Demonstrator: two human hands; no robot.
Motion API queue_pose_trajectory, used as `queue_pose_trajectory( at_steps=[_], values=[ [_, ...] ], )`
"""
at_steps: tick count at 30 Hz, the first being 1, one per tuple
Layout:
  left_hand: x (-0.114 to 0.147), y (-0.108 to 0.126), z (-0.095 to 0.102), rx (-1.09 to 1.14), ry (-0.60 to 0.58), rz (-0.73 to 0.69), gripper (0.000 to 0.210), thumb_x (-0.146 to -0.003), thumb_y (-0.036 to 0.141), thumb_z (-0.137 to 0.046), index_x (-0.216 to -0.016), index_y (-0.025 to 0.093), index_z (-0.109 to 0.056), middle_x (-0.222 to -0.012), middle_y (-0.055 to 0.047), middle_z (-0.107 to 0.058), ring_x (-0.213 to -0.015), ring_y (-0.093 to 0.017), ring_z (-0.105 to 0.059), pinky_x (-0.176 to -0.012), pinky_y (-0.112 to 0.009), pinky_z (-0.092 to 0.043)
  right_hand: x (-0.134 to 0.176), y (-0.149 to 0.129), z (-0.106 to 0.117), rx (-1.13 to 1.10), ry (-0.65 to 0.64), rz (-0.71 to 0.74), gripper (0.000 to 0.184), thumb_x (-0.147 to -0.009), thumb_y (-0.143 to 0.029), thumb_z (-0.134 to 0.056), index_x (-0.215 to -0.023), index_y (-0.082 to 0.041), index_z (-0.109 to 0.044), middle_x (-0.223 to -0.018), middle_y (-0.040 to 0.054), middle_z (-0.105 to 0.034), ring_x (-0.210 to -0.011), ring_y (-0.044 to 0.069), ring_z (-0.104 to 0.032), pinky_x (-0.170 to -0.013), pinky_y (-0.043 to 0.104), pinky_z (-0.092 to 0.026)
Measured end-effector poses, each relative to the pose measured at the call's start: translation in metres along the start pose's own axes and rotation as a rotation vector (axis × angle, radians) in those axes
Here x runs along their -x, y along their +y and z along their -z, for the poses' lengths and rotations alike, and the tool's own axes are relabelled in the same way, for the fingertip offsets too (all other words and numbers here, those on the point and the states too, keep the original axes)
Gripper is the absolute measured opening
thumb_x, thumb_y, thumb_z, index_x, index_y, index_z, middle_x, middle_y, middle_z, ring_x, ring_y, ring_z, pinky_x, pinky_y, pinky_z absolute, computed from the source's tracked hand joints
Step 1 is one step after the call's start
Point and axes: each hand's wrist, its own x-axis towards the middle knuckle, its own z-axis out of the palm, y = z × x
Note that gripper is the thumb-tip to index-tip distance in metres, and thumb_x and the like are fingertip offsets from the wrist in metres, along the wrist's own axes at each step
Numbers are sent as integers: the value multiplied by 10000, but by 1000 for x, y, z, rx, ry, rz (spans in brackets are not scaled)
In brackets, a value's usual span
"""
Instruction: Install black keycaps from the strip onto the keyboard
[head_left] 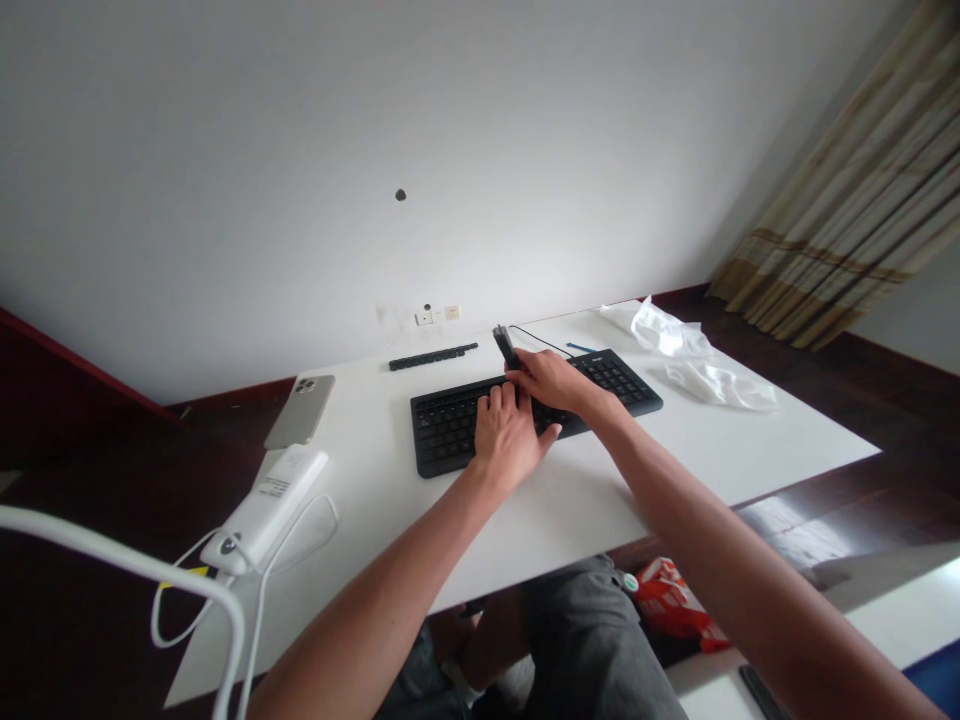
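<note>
cable, long black keyboard under open left hand, dark piece in closed right hand

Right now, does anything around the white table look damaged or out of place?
Yes: a dark, roundish spot, perhaps a hole, mars the white wall above the cream sockets. A ridged black strip lies apart, beyond the black keyboard, and crumpled clear plastic litters the right of the table.
</note>
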Motion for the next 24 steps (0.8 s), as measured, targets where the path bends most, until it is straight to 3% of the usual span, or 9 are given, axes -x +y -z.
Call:
queue_pose_trajectory(
  at_steps=[4, 8, 11, 16, 24],
  values=[
    [0, 0, 1, -3, -6, 4, 665, -954, 624, -554, -1385, 118, -584, -1327, -197, -590, -1161, -343, -514, -990, -468, -425, -10, -2, 5, 61, -53, -16, 119, -950, -303, -632, -871, -215, -642, -768, 101, -743, -733, 284, -692, -681, 344, -438],
    [0, 0, 2, 24, 0, 7, 747, -947, 630, -562, -1472, 100, -521, -1296, -195, -602, -1164, -342, -512, -994, -465, -427, -17, 14, 15, -114, -151, 20, 87, -931, -246, -611, -884, -223, -680, -845, 44, -784, -762, 244, -723, -719, 334, -486],
    [0, 0, 3, 41, 6, 10, 755, -940, 623, -579, -1476, 95, -515, -1266, -187, -607, -1156, -338, -511, -986, -464, -433, -18, 28, 21, -242, -205, 72, 112, -923, -295, -621, -954, -220, -698, -857, 13, -783, -793, 226, -732, -734, 322, -512],
    [0, 1, 2, 45, 4, 20, 718, -945, 616, -569, -1451, 109, -536, -1252, -178, -605, -1149, -335, -511, -986, -464, -438, -15, 41, 20, -452, -239, 88, 210, -923, -386, -632, -995, -194, -675, -918, 46, -784, -870, 233, -737, -792, 332, -543],
    [-1, 2, 2, 34, -11, 23, 723, -955, 632, -544, -1467, 121, -525, -1300, -177, -588, -1170, -335, -500, -1014, -478, -434, -14, 50, 14, -595, -242, 106, 321, -920, -494, -663, -993, -181, -679, -937, 80, -763, -837, 230, -697, -816, 368, -559]
  ],
)
